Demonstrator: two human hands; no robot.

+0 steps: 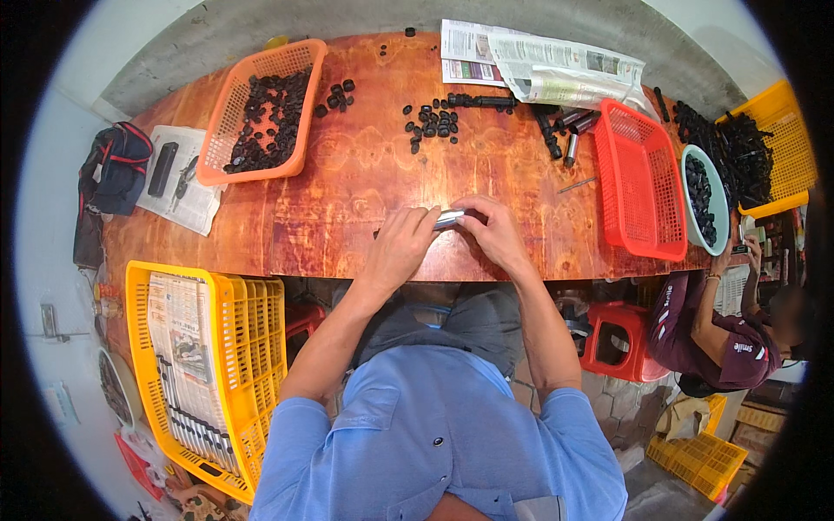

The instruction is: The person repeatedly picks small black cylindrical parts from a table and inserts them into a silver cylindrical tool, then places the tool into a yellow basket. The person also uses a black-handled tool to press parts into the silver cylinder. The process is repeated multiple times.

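Close to the table's near edge, a shiny metal tube (pixel 449 219) lies between my two hands. My left hand (pixel 405 240) is wrapped round its left part, with a small dark tip just showing beyond the fingers. At the other end, my right hand (pixel 492 229) pinches the tube between thumb and fingers. Farther back on the wooden table (pixel 347 195) lies a loose group of small black ring-like caps (pixel 432 122). Behind those caps is a long black tubular part (pixel 483 102). Several black and metal tubes (pixel 571 148) lie to the right of it.
An orange basket (pixel 314 95) of black caps stands at left; an empty red basket (pixel 612 213) stands right, beside a pale bowl (pixel 691 174) of black parts. Newspaper (pixel 565 65) lies at the back. A yellow crate (pixel 208 347) holds metal rods. A co-worker (pixel 721 334) sits at right.
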